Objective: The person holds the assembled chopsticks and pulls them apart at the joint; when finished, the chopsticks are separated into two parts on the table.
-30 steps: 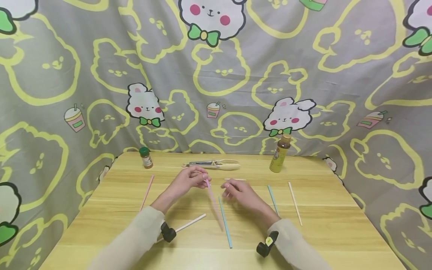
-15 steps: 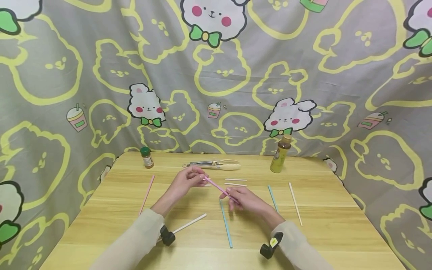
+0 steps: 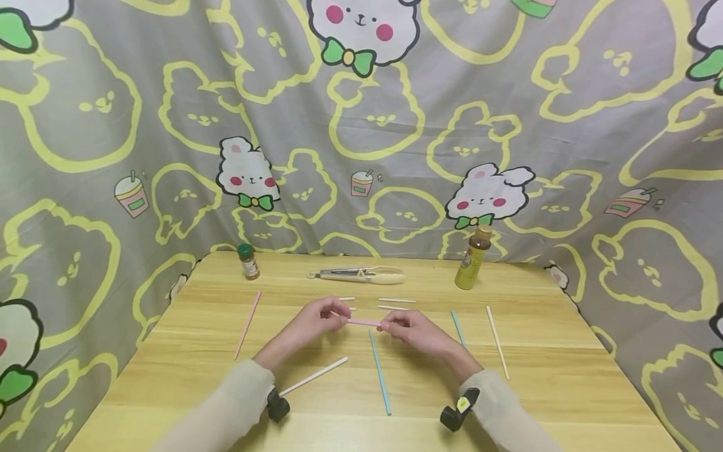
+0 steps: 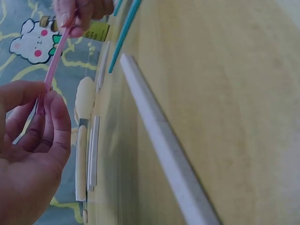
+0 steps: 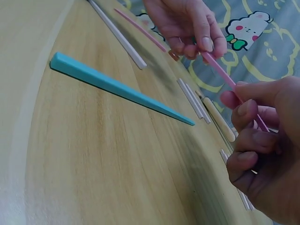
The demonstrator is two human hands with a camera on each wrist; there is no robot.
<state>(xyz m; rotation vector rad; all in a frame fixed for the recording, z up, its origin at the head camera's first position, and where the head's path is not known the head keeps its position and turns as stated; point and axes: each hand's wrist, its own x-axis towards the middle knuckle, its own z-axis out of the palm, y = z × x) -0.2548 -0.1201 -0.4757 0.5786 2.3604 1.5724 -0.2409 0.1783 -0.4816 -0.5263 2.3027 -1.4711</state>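
Note:
A pink chopstick [image 3: 364,322] is held level above the middle of the table, one end in each hand. My left hand [image 3: 319,320] pinches its left part between thumb and fingers; in the left wrist view the chopstick [image 4: 56,63] runs away from that hand. My right hand [image 3: 420,333] pinches the right part, with its fingers curled. Both ends are partly hidden by the fingers. Below the hands a blue chopstick [image 3: 380,373] lies on the table, and a white chopstick [image 3: 314,375] lies near my left wrist. Behind the hands lie several short-looking white sticks [image 3: 397,301], partly covered on the left.
Another pink chopstick [image 3: 247,325] lies at the left. A second blue chopstick [image 3: 459,328] and a cream one [image 3: 497,342] lie at the right. Tongs [image 3: 358,275], a green-capped jar [image 3: 248,262] and a yellow-labelled bottle [image 3: 473,258] stand or lie along the back, before a patterned curtain [image 3: 395,157].
The pink chopstick has swung from slanting down out of my left hand to level. My right hand has taken hold of its other end, and both hands have come lower.

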